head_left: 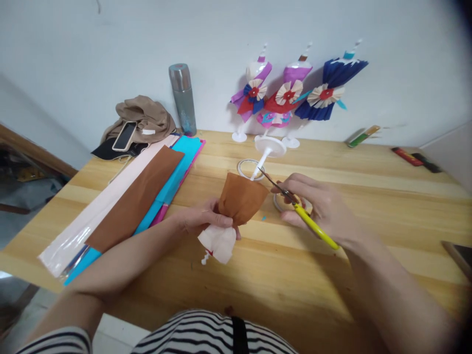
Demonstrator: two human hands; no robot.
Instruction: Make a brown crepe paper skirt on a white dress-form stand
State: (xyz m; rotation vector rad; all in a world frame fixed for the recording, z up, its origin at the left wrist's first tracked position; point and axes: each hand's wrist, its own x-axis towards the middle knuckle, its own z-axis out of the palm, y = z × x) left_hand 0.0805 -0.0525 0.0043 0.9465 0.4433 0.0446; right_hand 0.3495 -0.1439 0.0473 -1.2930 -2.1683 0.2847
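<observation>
My left hand [214, 217] pinches the gathered middle of a paper-dressed figure on a white stand. Brown paper [243, 197] flares out above the fingers and pale pink paper [217, 241] spreads below them. The figure is upside down: its round white base [271, 146] points away from me and a small white twisted tip [205, 257] points toward me. In my right hand [313, 201] is a pair of yellow-handled scissors [315, 226], its dark blades beside the brown paper's right edge and the white stem. Whether the blades touch the paper, I cannot tell.
Several finished paper figures [289, 93] stand against the wall. Sheets of coloured paper [136, 199] lie at left, near a phone [125, 135], a brown cloth [142, 115] and a steel flask [183, 98]. Tape rolls [241, 169] lie behind my hands. A green-labelled tube [363, 136] is at right.
</observation>
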